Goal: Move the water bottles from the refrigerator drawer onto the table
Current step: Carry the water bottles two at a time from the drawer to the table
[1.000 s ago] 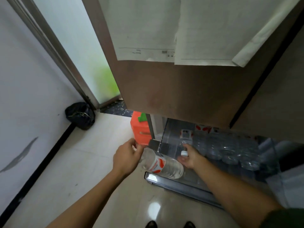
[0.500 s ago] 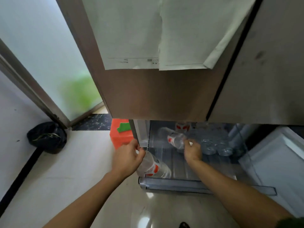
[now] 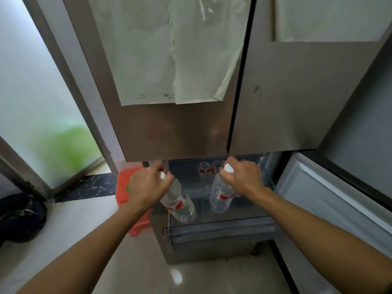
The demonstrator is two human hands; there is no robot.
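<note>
Head cam: left hand (image 3: 148, 185) grip wraps the neck of a tilted bottle (image 3: 180, 205), right hand (image 3: 244, 177) grip clamps a near-upright bottle (image 3: 220, 198), both over the fridge drawer (image 3: 218, 229) mid-frame. Spare bottles (image 3: 204, 170) behind, half hidden under the door (image 3: 180, 132); orange stool (image 3: 122, 198) left.

The right hand (image 3: 244, 177), which a second ago only touched the cap of a bottle lying inside the drawer (image 3: 218, 230), now grips a second water bottle (image 3: 220, 196) by the neck. Its white cap (image 3: 228, 168) shows between the fingers, and the body hangs nearly upright below the hand, over the drawer. The first water bottle (image 3: 180, 205), earlier held slanted on its side beside the left hand (image 3: 148, 185), now hangs by the neck below that hand, its base tilted toward the right hand. Both hands are higher now, level with each other just under the lower edge of the refrigerator door (image 3: 180, 134).
</note>
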